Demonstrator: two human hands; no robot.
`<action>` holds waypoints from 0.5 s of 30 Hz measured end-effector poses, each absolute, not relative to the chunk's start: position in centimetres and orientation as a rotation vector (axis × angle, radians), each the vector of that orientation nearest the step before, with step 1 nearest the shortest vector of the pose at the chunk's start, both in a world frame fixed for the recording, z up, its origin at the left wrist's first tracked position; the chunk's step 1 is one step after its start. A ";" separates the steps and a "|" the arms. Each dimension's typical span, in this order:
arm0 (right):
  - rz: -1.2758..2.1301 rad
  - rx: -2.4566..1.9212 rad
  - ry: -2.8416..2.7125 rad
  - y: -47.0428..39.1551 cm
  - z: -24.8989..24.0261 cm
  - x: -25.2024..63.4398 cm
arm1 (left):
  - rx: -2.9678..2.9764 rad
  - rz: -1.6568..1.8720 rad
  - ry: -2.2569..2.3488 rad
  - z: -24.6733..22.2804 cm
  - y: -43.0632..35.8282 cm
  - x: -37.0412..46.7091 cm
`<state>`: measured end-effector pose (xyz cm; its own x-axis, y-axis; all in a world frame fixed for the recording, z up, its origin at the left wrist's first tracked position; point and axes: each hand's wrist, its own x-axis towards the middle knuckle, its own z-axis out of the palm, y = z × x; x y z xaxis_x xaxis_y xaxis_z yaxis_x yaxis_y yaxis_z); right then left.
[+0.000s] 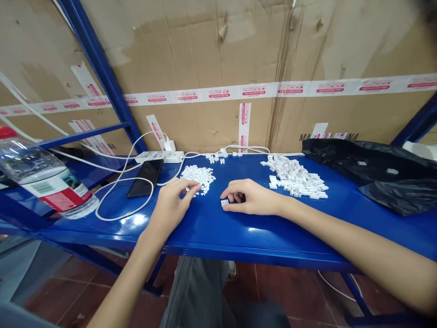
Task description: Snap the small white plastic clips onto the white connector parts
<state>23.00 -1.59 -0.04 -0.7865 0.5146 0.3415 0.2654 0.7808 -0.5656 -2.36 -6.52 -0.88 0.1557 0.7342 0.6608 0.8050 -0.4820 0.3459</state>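
Note:
My right hand [251, 197] rests low over the blue tabletop and pinches a small white plastic block [224, 203] between thumb and fingers. Dark marks or openings show on the block's face. To its left, my left hand [174, 197] is closed at the edge of a heap of tiny white pieces [200, 176]. Its thumb and forefinger tips nearly meet, and anything between them is too small to make out. Right of and behind my right hand lies a larger pile of white plastic blocks [297, 176], some set side by side in rows.
A black phone [146, 177] and a looped white cable [112, 218] lie left, before a white power strip [160, 157]. A water bottle [48, 177] leans at far left. Black plastic bags [368, 168] cover the right end. Cardboard [211, 50] stands behind the blue table [218, 237].

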 end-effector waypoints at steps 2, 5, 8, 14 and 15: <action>0.720 -0.598 -2.478 -1.5 0.0 23.1 | -2.384 -1.297 -1.523 -0.4 -5.9 -1.6; 0.659 -0.663 -2.452 -1.4 -0.1 23.0 | -2.536 -1.413 -1.534 1.1 -3.9 0.6; 0.528 -0.772 -2.424 -0.8 -0.2 23.3 | -2.716 -1.538 -1.535 2.3 -1.2 3.5; 0.534 -0.948 -2.283 0.9 -0.1 25.1 | -2.746 -1.780 -1.394 0.5 2.5 6.0; 0.549 -0.957 -2.260 1.1 -0.2 25.3 | -2.711 -1.820 -1.376 0.0 2.7 5.9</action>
<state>25.33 1.10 -0.15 -0.5476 0.7471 0.3767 0.4907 0.6515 -0.5786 5.85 2.70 -0.01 0.2037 0.7714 0.6028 0.3700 -0.6307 0.6821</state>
